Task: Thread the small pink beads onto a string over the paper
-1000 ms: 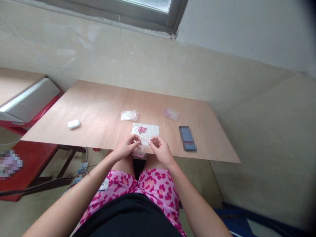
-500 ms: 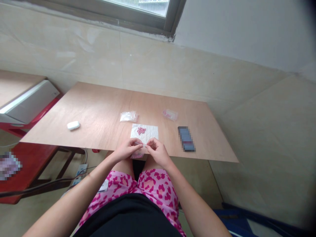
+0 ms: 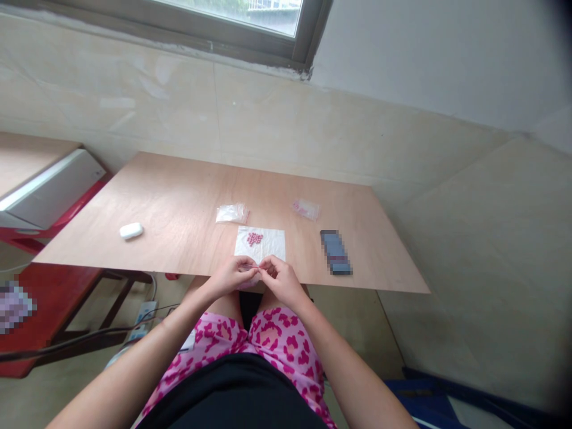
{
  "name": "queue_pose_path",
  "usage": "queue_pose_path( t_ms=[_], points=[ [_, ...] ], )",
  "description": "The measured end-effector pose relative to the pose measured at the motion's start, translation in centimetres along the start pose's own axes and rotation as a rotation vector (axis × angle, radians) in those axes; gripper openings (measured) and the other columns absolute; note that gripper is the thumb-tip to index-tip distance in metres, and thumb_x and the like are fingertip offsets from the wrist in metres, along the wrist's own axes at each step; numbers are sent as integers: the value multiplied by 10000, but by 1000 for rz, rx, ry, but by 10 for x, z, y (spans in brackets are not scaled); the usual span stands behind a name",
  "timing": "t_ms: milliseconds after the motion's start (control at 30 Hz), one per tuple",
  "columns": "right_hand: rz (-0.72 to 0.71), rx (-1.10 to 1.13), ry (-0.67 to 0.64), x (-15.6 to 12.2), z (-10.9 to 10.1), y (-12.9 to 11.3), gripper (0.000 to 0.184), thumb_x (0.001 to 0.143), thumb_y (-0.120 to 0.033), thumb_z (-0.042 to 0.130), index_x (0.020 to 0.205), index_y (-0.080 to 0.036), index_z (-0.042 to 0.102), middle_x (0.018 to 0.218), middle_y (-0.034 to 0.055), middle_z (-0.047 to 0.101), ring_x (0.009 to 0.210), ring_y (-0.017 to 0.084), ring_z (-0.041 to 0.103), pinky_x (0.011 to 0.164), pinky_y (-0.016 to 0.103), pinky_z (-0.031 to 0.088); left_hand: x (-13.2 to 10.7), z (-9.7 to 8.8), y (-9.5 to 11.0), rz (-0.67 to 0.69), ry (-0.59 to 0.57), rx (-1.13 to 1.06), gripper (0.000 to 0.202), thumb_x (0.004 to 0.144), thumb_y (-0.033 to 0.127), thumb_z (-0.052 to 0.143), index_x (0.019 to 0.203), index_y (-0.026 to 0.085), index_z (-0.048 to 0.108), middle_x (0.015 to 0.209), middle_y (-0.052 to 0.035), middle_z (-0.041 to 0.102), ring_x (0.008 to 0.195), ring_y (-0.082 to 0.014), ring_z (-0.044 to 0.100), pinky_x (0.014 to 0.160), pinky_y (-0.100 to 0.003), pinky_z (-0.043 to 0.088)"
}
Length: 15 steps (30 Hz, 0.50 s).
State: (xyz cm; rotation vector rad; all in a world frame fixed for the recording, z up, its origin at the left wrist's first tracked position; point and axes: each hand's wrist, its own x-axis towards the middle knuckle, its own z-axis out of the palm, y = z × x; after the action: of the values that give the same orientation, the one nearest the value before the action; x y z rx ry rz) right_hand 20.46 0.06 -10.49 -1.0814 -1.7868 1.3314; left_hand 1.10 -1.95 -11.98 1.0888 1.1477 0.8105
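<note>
Through the head view I count two hands on one small clear bag (image 3: 248, 285), held low at the middle of the near edge of the tabletop (image 3: 179, 202). The left hand (image 3: 230, 277) pinches its upper rim between thumb and bent fingers; the right hand (image 3: 280, 281) pinches close beside, the two sets of fingertips almost meeting.

Otherwise I count one white sheet (image 3: 273, 241), one cluster of pink beads (image 3: 254, 239) on its left half, too small for me to number, two more clear bags, one phone (image 3: 336, 252) and one white case (image 3: 131, 231). The left spare bag (image 3: 231, 213) lies just beyond the sheet; the right spare bag (image 3: 306, 209), with pink bits inside, lies farther right.

The held bag's rim runs roughly left to right where I glimpse it, and its body hangs toward the lap, past the tabletop's near edge; fingers hide too much for me to judge its long axis.

My hands cover the sheet's near border. To the left, a wide span of wood separates sheet and case; to the right, a narrower strip reaches the phone. Beyond the spare bags, wood runs back to the wall (image 3: 277, 131).
</note>
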Motion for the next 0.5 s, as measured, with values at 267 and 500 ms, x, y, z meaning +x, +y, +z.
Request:
queue_pose_path(
  t_ms=[267,500],
  points=[
    [13,-17,12,1,1,5,235,900,-276,627,1126,-221,660,948,23,688,728,152,654,631,259,504,-1,3,2,46,54,91,332,824,459,741,899,147,655,689,-26,682,586,-151,632,511,-215,418],
    [16,11,13,0,3,4,240,894,-286,627,1123,-218,655,922,14,674,706,148,638,633,261,497,-2,2,2,59,43,102,302,842,435,721,901,146,656,652,-9,662,543,-132,600,500,-207,396]
  ],
)
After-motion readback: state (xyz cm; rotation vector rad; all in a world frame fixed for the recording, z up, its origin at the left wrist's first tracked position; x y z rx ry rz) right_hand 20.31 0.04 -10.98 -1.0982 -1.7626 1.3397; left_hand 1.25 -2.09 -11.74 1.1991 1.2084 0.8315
